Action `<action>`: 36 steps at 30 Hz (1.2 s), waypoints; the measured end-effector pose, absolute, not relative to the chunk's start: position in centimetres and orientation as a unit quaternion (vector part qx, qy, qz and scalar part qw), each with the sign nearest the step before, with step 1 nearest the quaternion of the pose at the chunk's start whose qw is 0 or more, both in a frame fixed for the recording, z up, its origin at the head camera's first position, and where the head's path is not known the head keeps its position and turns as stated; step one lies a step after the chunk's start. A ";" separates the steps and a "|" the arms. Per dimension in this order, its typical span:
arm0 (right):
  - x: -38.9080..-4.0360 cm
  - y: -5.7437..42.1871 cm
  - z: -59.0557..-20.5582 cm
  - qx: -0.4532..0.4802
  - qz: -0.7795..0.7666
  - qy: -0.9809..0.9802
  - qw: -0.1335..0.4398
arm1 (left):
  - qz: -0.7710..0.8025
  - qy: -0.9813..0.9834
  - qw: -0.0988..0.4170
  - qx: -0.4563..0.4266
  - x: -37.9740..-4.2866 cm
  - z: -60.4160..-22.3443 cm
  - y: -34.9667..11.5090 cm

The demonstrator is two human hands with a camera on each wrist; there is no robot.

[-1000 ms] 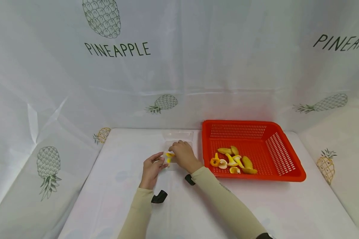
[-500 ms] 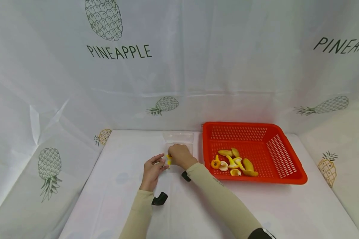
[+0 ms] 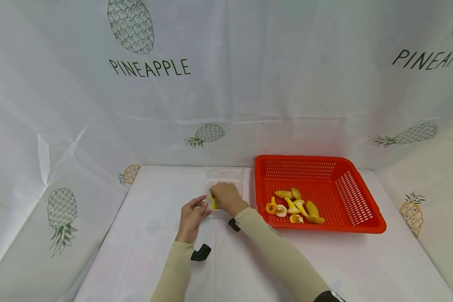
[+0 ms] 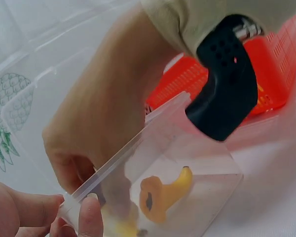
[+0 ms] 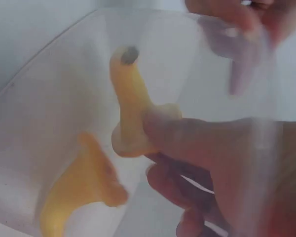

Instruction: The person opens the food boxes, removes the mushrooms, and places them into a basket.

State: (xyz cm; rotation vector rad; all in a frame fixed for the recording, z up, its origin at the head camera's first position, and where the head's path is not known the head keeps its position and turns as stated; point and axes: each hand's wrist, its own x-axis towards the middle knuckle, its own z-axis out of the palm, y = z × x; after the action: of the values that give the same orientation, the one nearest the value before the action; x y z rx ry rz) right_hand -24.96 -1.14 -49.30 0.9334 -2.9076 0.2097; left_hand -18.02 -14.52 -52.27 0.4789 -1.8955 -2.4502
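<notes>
A clear plastic box [image 4: 219,185] stands at the middle of the table, tilted across the left wrist view. My left hand [image 3: 190,217] pinches its near-left rim, fingers on both sides of the thin wall. My right hand [image 3: 229,198] reaches down into the box. Seen through the plastic in the right wrist view, its thumb and fingers grip the cap of a yellow trumpet-shaped mushroom [image 5: 130,89], with the dark-tipped stem pointing up. Beside it in the box lies a second yellow mushroom [image 5: 76,190], apart from the fingers.
The box's clear lid [image 3: 225,173] is folded back behind it. Close on the right stands a red perforated basket [image 3: 339,159] with several yellow and brownish mushrooms [image 3: 292,205] in its left part. A pineapple-print sheet [image 3: 287,84] hangs behind the table.
My right hand has sunk further into the box and its fingers have curled in, hiding more of the yellow mushrooms. My left hand keeps its place at the rim.
</notes>
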 end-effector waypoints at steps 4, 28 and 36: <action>-24.0 -0.7 -48.4 0.285 0.088 -0.952 0.062 | -0.783 -0.603 0.001 0.151 -18.0 -52.4 -14.6; -17.6 11.8 -44.0 0.254 0.180 -0.902 0.297 | -0.769 -0.618 -0.015 0.165 -17.8 -52.0 -14.9; -17.6 15.9 -44.3 0.228 0.189 -0.901 0.318 | -0.770 -0.616 -0.021 0.162 -17.7 -51.8 -14.6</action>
State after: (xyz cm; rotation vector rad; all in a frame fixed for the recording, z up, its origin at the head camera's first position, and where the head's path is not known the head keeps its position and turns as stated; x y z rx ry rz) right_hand -17.56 15.89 -44.32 0.5993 -2.3704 0.4983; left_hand -17.67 -14.62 -51.83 0.5161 -1.9622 -2.4535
